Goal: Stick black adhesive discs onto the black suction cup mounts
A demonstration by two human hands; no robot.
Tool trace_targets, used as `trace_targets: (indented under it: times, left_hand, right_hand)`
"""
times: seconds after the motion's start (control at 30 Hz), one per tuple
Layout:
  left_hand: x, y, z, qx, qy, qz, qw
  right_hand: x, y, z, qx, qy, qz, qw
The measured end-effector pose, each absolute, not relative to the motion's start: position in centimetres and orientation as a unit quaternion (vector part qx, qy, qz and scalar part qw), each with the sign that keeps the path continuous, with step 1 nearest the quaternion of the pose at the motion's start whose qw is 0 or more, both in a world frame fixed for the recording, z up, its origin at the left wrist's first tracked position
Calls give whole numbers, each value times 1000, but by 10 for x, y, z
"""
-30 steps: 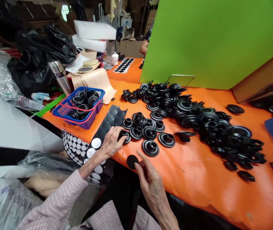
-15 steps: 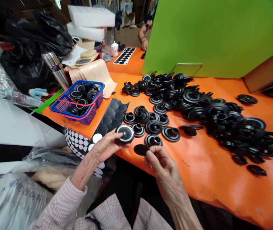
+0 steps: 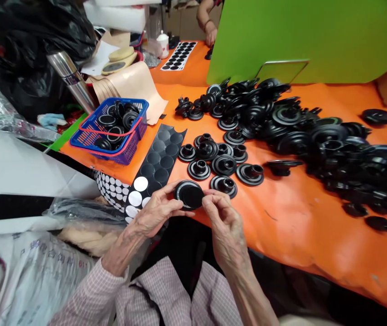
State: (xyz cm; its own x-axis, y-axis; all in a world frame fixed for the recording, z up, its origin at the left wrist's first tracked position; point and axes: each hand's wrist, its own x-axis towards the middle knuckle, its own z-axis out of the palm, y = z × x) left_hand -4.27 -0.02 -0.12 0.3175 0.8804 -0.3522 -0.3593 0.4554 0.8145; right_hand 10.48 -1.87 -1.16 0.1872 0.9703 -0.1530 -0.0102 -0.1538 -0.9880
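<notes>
My left hand (image 3: 157, 210) grips a round black knob-like disc (image 3: 179, 191) with a pale ring on its face. A thin black round sticker (image 3: 193, 195) lies over that face, its right edge pinched by my right hand (image 3: 223, 215). Whether the sticker touches the disc all over, I cannot tell. Close beyond my hands are several similar black discs (image 3: 199, 169), many with their stems up. Left of them a dark sticker sheet (image 3: 161, 156) lies on the orange table (image 3: 282, 235), with white bare circles at its near end.
A blue basket (image 3: 108, 129) of black discs stands left, beside a steel flask (image 3: 71, 81). A big heap of black discs (image 3: 282, 122) spreads right, below a green board (image 3: 298, 36). Farther back are a sheet of black circles (image 3: 179, 56) and another person's hand (image 3: 210, 34).
My right hand has brought the black sticker from beside the disc onto its face. My left hand has moved slightly right with the disc. The camera view has shifted a little.
</notes>
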Motion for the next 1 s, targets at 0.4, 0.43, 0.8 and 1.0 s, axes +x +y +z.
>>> trace_targets:
  times: [0.4,0.43,0.8,1.0]
  left_hand:
    - [-39,-1,1,320,429,409,739]
    - [-39,-2,0,323,428,409,738]
    - [-37,-2,-6,313,436,423,730]
    - [-35,-4,-11,300,458,439,713]
  right_hand:
    - [98,-20,-19,-595,-406,473,508]
    - [98,-20,-19,-595,-407,472,507]
    - [93,-22,-24,-616,-435,419,506]
    - [86,-25,-29,-620,-456,377,515]
